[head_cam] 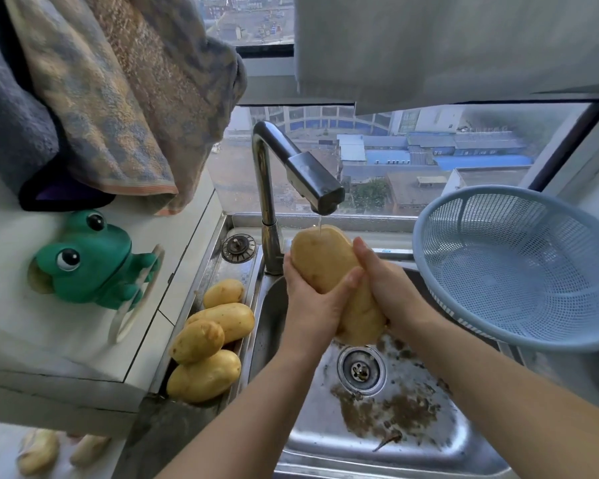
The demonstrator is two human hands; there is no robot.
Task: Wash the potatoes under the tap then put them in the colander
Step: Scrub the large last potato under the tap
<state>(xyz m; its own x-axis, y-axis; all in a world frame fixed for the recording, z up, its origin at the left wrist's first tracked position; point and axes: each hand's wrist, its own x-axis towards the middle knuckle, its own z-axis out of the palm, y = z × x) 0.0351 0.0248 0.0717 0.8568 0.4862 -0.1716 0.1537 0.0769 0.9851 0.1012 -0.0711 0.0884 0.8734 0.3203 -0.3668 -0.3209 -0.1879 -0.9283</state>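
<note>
Potato [322, 261] under tap [312, 178], over dirt-flecked steel sink [429, 440]; window [429, 150] behind.

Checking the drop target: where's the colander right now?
Head view: the blue colander sits tilted at the right of the sink, just right of the right hand holding the potato under the tap.

Your left hand [308, 305] and right hand [384, 288] wrap the middle of the potato [320, 257], so only its top and lower end show, and both your palms lie out of sight against it. The colander [426, 271] runs off the right edge, and its own bowl covers whatever it rests on. In the bottom left corner, pale lumps [38, 451] are too blurred to name. The green frog [90, 261] is smeared with blur, and the towels [118, 98] are cut by the top edge.
</note>
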